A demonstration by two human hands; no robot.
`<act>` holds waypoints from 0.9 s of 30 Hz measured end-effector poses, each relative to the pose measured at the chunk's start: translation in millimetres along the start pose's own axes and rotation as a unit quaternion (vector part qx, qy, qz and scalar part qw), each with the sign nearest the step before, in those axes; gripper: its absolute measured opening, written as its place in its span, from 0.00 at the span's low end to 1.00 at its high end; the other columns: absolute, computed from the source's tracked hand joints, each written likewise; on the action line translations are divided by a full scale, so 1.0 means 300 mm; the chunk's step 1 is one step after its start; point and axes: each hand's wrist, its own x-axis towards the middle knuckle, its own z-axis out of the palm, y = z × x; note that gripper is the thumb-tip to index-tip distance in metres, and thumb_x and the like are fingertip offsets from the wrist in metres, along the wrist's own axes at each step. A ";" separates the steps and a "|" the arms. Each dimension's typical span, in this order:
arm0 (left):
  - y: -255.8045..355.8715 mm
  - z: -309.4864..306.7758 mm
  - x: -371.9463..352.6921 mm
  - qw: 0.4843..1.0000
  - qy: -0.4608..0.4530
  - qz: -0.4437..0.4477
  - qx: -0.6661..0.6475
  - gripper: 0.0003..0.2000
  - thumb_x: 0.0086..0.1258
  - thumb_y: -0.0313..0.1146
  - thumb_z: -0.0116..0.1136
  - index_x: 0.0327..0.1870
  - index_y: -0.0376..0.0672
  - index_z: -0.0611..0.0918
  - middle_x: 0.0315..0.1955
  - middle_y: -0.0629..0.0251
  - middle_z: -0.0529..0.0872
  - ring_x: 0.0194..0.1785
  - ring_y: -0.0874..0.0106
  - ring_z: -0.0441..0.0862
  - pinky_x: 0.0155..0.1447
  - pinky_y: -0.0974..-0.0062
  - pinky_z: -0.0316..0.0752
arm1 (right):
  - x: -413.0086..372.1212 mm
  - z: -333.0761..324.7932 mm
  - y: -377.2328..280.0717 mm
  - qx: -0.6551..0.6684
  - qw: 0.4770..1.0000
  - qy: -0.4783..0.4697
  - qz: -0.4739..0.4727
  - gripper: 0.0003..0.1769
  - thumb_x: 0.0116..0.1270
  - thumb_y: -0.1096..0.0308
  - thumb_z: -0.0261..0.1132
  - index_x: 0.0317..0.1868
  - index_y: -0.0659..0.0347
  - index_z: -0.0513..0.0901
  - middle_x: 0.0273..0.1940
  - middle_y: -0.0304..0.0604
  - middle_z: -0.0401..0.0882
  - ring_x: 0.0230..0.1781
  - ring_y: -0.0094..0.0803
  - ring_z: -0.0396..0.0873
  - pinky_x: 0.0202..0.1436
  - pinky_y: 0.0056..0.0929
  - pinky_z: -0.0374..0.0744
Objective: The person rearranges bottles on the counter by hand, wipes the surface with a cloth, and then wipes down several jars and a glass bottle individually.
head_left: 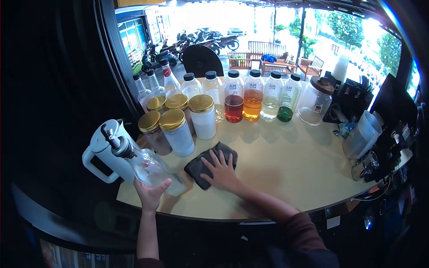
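Note:
My left hand (151, 193) is wrapped round a clear glass bottle (156, 172) with a metal pour spout (119, 145), tilted toward the left over the counter. Flat on a folded dark cloth (199, 166), my right hand (220, 172) presses it to the counter (286, 178) with fingers spread. A white kettle (105, 143) stands just left of the bottle. Behind the cloth are jars with gold lids, the nearest being a jar of white powder (178, 138).
Black-capped bottles line the back, among them one of red liquid (233, 105) and one of amber liquid (253, 105). A wooden-lidded jar (315, 102) stands right of them. Toward the right edge are a plastic pitcher (363, 134) and a glass cup (365, 166).

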 end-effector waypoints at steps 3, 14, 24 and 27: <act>-0.026 0.016 0.012 1.000 -0.002 -0.014 -0.017 0.34 0.48 0.25 0.76 0.58 0.37 0.69 0.50 0.62 0.75 0.53 0.71 0.75 0.60 0.69 0.72 | 0.116 0.029 0.052 -0.001 1.000 -0.001 0.008 0.30 0.70 0.45 0.52 0.69 0.45 0.67 0.73 0.48 0.53 0.74 0.53 0.49 0.71 0.69 0.44; -0.073 0.090 0.120 0.992 -0.119 0.017 0.030 0.37 0.45 0.30 0.79 0.57 0.37 0.70 0.49 0.61 0.77 0.53 0.70 0.78 0.59 0.68 0.75 | -0.045 -0.396 0.568 -0.129 0.923 -0.039 0.360 0.24 0.66 0.56 0.59 0.62 0.52 0.72 0.61 0.49 0.71 0.58 0.45 0.73 0.52 0.47 0.75; -0.106 0.292 0.230 0.993 -0.101 -0.037 -0.045 0.36 0.48 0.30 0.78 0.58 0.39 0.69 0.50 0.62 0.76 0.56 0.69 0.76 0.61 0.69 0.74 | 0.104 -0.021 0.232 -0.012 0.995 0.064 0.075 0.27 0.68 0.59 0.55 0.66 0.57 0.68 0.68 0.50 0.63 0.71 0.51 0.56 0.67 0.66 0.57; -0.138 0.331 0.268 0.994 -0.103 -0.036 -0.028 0.37 0.52 0.29 0.76 0.62 0.38 0.65 0.55 0.58 0.72 0.57 0.67 0.76 0.62 0.68 0.73 | 0.185 0.032 0.214 -0.037 0.988 0.026 0.144 0.28 0.69 0.59 0.51 0.68 0.58 0.66 0.73 0.48 0.55 0.75 0.50 0.48 0.68 0.74 0.44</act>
